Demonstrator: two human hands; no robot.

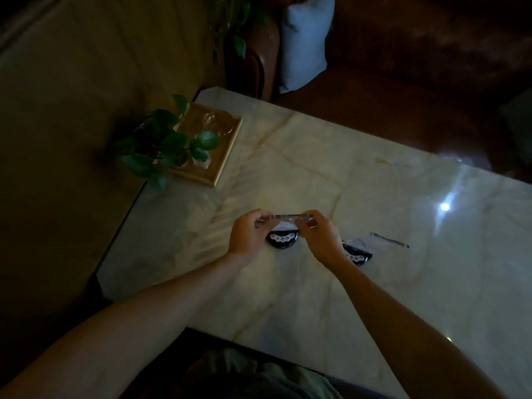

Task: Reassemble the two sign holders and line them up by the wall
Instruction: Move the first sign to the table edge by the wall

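Your left hand and right hand each pinch one end of a clear acrylic panel, held level just above the near black base on the marble surface. Keep the panel's lower edge parallel to the base and press evenly. A second base and panel lie to the right, unassembled; the white marks on the bases are illegible.

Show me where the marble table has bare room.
Free: the pale marble table between the wooden tray and the hands, and its near edge. Crowded: both hands hold a clear acrylic panel over a black base; a second base and panel lie right.
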